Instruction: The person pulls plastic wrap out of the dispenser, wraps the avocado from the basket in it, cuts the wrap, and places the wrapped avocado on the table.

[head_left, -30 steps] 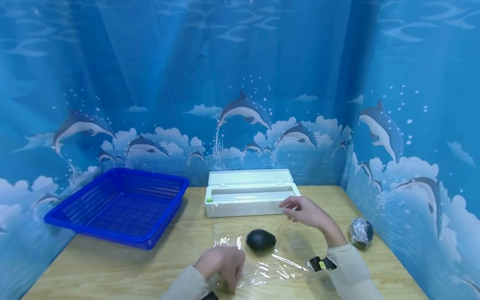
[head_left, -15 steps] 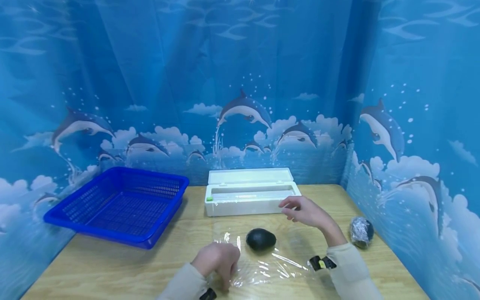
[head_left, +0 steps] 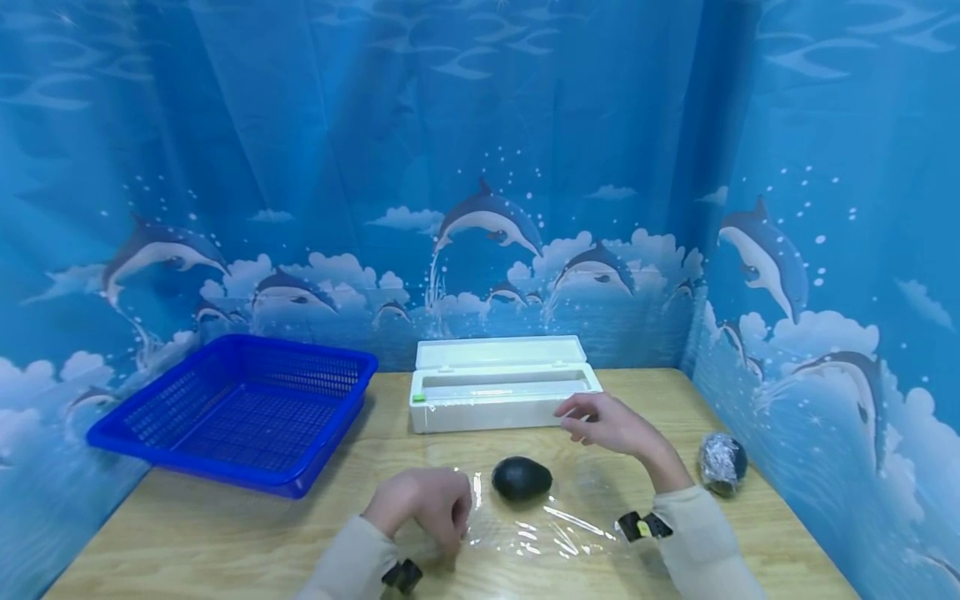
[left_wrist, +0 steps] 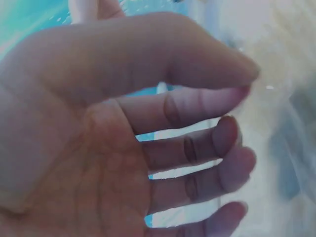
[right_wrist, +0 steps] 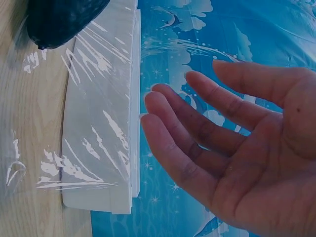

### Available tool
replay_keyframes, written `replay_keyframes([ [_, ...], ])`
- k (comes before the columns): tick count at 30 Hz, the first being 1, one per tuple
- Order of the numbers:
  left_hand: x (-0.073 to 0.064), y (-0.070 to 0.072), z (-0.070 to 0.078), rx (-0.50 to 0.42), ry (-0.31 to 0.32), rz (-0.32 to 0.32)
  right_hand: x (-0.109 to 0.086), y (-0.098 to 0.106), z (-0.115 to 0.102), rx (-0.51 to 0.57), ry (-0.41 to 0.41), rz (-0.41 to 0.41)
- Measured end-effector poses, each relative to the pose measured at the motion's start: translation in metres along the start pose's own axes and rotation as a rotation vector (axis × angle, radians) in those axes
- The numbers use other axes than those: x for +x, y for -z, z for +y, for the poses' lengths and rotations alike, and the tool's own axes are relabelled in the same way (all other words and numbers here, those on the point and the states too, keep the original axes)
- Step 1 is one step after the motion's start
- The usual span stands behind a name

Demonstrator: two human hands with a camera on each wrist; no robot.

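A dark avocado lies on a sheet of cling film spread over the table. The film runs back to a white cling film dispenser box, whose lid stands up. To the left of the avocado, my left hand pinches the film's near-left edge, thumb and index fingertip meeting; the pinched edge itself is hidden. My right hand hovers by the box's right front corner, fingers loosely bent and holding nothing. In the right wrist view, film stretches over the box front, with the avocado at the top.
A blue plastic basket stands at the left of the wooden table. Near the right edge lies a dark round item partly covered in shiny wrap. A blue dolphin-print curtain closes off the back and sides.
My left hand has shifted a little to the left and slightly up, away from the avocado. The right hand has barely moved; the avocado, box and basket stay put.
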State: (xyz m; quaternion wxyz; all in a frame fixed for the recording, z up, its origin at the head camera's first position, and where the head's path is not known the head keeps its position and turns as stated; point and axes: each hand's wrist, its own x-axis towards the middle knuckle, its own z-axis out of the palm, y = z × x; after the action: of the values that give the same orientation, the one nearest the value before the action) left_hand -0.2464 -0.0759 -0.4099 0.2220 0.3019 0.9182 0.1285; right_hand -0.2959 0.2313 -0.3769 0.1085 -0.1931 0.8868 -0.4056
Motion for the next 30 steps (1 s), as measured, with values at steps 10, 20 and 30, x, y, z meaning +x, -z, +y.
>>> replay_keyframes([
  [10, -0.006, 0.019, -0.012, -0.145, -0.091, 0.106, -0.002, -0.008, -0.002, -0.130, 0.173, -0.253],
  [20, -0.005, 0.024, -0.017, -0.170, -0.119, 0.188, 0.001, -0.032, -0.008, -0.187, 0.052, -0.431],
  [30, -0.007, 0.026, -0.023, -0.174, -0.098, 0.239, -0.004, -0.042, -0.016, -0.305, -0.031, -0.444],
])
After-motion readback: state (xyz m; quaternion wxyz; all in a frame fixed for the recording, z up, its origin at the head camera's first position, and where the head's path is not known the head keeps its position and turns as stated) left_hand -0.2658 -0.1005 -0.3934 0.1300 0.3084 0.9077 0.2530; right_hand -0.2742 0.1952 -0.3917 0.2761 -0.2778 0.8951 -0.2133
